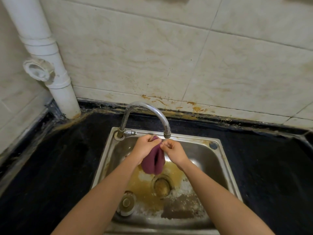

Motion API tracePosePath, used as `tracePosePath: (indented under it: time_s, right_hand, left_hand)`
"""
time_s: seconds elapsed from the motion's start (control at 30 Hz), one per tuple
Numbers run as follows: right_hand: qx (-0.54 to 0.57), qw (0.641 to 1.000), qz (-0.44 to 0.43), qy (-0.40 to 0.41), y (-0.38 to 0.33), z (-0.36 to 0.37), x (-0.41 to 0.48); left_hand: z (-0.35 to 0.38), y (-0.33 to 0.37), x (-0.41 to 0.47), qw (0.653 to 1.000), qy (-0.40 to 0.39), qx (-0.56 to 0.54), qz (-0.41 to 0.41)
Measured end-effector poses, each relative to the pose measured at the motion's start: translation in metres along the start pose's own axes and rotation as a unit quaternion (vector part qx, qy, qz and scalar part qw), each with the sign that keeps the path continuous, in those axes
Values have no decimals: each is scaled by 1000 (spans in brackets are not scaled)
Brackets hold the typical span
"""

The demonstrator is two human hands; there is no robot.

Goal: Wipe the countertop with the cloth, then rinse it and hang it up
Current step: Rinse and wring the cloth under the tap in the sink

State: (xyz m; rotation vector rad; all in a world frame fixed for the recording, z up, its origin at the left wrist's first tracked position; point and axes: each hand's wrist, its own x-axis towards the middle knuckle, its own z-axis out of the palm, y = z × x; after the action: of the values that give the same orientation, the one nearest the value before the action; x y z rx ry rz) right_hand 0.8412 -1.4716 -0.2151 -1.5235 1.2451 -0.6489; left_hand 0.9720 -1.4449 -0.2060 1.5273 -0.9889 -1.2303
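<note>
Standing at far left is one white pipe (42, 53), rising from the black countertop (50, 158). One steel sink (225, 158) holds two fittings: a loose plug (126, 203), then a drain (161, 184) ringed by brown stain. Under the single tap (147, 114), the left hand (145, 148) curls round one maroon cloth (153, 161) at its top and the right hand (174, 153) pinches its edge, so the cloth hangs above the basin.

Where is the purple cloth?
Mid head view, the cloth hangs over the sink, held by the left hand and right hand, just under the faucet.
</note>
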Motion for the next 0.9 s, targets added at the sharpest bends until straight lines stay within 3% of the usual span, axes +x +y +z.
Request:
tracePosePath:
  time_s: [0.17,0.37,0.7,0.9]
  right_hand:
    - [12,998,-5,64,1,-8,-5]
    - [45,996,68,-46,-4,-27,-11]
    - [-24,990,109,-82,20,-32,-9]
    - [-60,988,128,-67,25,-32,-4]
  left_hand:
    - [13,10,4,997,-11,57,42]
    - [23,1,4,998,-65,-9,0]
    - [25,-10,11,969,5,-223,-103]
    - [8,-10,9,964,59,-236,-108]
